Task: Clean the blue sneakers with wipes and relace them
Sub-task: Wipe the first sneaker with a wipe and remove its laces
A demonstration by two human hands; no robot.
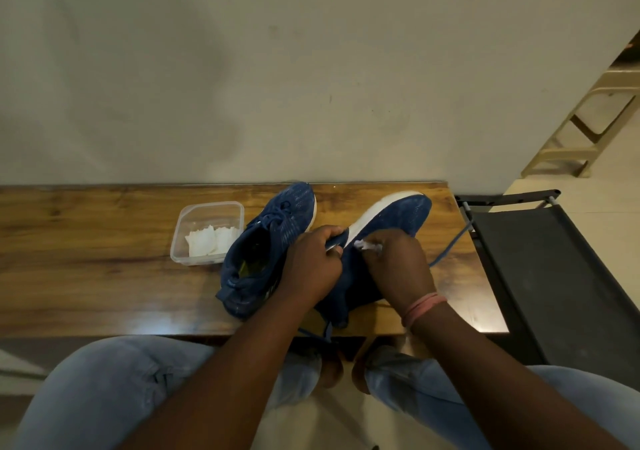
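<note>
Two blue sneakers lie on the wooden table. The left sneaker stands upright with its laces in. The right sneaker is tilted on its side, white sole edge up. My left hand grips that tilted sneaker by its side. My right hand pinches a crumpled white wipe against the white sole edge. A loose blue lace trails off toward the table's right edge, and another lace end hangs over the front edge.
A clear plastic tub holding folded white wipes stands left of the sneakers. A black folding chair sits right of the table. A beige plastic stool is at the far right. A wall rises behind the table.
</note>
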